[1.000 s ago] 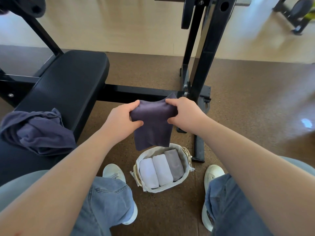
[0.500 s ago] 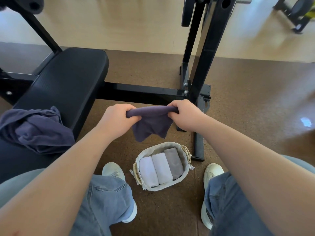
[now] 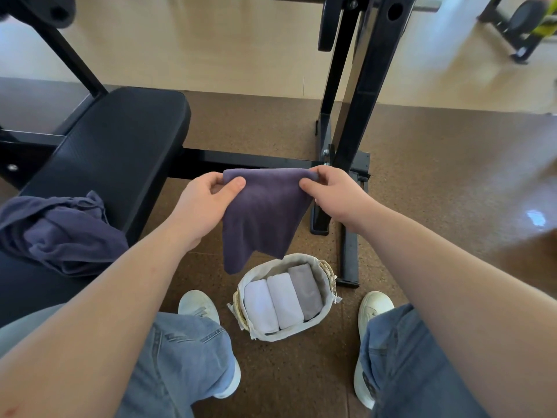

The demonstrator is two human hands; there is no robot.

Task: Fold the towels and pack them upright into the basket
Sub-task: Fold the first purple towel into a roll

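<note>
Two top corners pinched: my left grip (image 3: 205, 203) at 9 o'clock, right grip (image 3: 334, 197) at 3; towel (image 3: 265, 215) looks soft, light, v. floppy.

This is a gym. A black padded bench (image 3: 120, 140) on a black steel frame fills the left side, and a low crossbar (image 3: 256, 162) joins it to tall black steel uprights (image 3: 367, 86) with holes drilled through them, which stand on flat feet on the floor. At the top left corner a round black disc (image 3: 57, 10) sits on an angled bar, too blurred to name exactly. The floor under the bench is brown speckled rubber matting (image 3: 452, 176), and beyond its far edge lies pale, glossy wood flooring (image 3: 211, 49). Another black machine with a wheel (image 3: 524, 22) stands on the wood at the far right. A crumpled dark towel (image 3: 60, 233) lies on the bench's near left end.
</note>
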